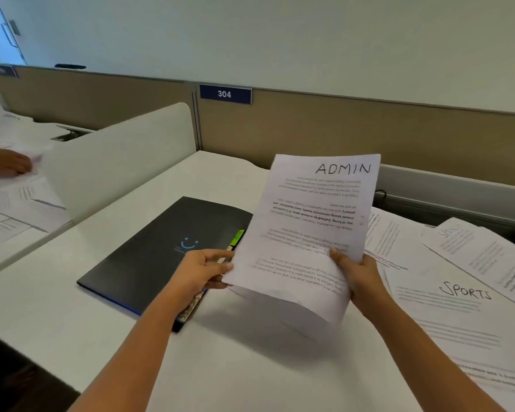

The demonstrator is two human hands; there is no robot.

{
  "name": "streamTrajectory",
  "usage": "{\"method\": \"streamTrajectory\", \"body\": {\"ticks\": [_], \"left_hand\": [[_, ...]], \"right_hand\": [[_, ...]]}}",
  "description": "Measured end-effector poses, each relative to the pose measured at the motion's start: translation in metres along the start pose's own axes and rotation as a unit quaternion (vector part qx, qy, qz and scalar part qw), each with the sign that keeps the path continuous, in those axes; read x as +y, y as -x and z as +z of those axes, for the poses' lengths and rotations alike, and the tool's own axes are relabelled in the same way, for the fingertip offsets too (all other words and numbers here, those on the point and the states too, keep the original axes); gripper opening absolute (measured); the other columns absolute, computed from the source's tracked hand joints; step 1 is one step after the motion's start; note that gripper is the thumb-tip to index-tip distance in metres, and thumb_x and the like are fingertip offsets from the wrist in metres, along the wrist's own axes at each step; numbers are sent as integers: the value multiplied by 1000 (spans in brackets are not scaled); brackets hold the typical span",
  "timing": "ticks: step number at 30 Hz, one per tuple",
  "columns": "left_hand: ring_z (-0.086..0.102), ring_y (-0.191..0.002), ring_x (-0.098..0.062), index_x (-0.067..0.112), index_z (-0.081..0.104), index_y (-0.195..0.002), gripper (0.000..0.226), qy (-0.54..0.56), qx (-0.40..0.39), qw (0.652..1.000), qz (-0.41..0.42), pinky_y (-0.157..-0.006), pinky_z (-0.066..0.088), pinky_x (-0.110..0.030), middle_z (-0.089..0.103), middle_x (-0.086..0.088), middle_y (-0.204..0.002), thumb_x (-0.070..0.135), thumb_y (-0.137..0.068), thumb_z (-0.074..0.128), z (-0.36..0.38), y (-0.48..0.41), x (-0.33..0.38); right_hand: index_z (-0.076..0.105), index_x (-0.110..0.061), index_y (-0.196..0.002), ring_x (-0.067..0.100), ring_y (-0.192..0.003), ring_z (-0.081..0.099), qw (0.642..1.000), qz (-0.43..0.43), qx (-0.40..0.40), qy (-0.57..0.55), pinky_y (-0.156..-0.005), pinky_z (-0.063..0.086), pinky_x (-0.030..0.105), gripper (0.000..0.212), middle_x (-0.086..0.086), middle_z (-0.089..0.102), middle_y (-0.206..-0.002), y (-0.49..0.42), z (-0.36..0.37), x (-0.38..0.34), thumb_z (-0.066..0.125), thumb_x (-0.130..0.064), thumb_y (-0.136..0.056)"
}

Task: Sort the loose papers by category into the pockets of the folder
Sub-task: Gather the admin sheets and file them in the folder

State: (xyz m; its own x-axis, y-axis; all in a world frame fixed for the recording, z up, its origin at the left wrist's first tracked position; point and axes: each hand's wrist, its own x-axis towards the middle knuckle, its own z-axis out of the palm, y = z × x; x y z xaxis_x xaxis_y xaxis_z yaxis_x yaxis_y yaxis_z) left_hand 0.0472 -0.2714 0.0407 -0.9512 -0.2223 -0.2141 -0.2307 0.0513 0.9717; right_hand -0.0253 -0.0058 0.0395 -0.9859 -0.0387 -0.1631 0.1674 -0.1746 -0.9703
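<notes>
You have bare counter (265,367) on the near side of the folder (149,257). A raised sheet (309,233) overhangs its right edge; beyond that, loose papers (446,310) cover the counter. A divider (116,162) stands left of the folder, a partition (339,129) behind it.

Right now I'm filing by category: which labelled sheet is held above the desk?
The sheet headed ADMIN, gripped by the left hand and right hand; the SPORTS sheet lies flat on the desk.

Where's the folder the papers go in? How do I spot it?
Find the white desk under the blue 304 sign. The folder lies flat on it, just left of the ADMIN paper that the left hand and right hand hold up. It is the only dark thing among white sheets, with a blue smiley face on its cover.
</notes>
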Motion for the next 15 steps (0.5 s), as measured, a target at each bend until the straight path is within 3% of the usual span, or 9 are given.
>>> {"method": "streamTrajectory", "body": {"ticks": [2, 5, 8, 10, 12, 15], "left_hand": [[70, -64, -14, 7, 67, -106, 24, -76, 78, 994, 17, -60, 56, -17, 73, -4, -76, 5, -82, 65, -13, -3, -6], [65, -95, -19, 8, 63, -115, 32, -315, 207, 924, 64, -88, 49, -27, 69, -10, -107, 16, -84, 65, -25, -10, -18], [42, -129, -31, 10, 38, -138, 65, -466, 176, 867, 25, -106, 35, -44, 50, -15, -135, 40, -85, 59, -29, -20, -36], [21, -140, -35, 8, 19, -146, 83, -552, 142, 821, -27, -111, 23, -53, 29, -16, -149, 57, -85, 49, -30, -25, -43], [14, -142, -36, 9, 9, -147, 86, -581, 125, 802, -53, -112, 18, -55, 19, -15, -154, 61, -86, 40, -29, -29, -45], [18, -141, -38, 8, 11, -147, 79, -607, 100, 786, -56, -112, 22, -55, 21, -17, -153, 58, -90, 34, -26, -31, -45]], "right_hand": [[61, -10, -97, 20, -79, 66, 1000, 8, 17, -1, -62, 53, 31, 14, 3, 68, -89, -4, 2, 8, 65, -13, -84], [61, -9, -101, 19, -80, 65, 999, 9, 30, -8, -64, 52, 30, 16, 2, 68, -89, -4, 4, 19, 64, -12, -85], [61, -10, -100, 21, -82, 65, 999, 12, 31, 1, -71, 53, 35, 14, 4, 67, -91, -1, 8, 25, 63, -11, -86], [60, -9, -104, 24, -83, 65, 999, 18, 37, 11, -78, 53, 40, 19, 5, 67, -92, 0, 9, 27, 64, -12, -85], [60, -8, -105, 25, -83, 65, 999, 18, 42, 16, -81, 52, 41, 21, 7, 67, -93, 0, 11, 27, 64, -13, -85], [60, -8, -106, 24, -83, 65, 999, 17, 41, 16, -80, 52, 41, 21, 8, 66, -95, 1, 13, 27, 63, -11, -85]]}}
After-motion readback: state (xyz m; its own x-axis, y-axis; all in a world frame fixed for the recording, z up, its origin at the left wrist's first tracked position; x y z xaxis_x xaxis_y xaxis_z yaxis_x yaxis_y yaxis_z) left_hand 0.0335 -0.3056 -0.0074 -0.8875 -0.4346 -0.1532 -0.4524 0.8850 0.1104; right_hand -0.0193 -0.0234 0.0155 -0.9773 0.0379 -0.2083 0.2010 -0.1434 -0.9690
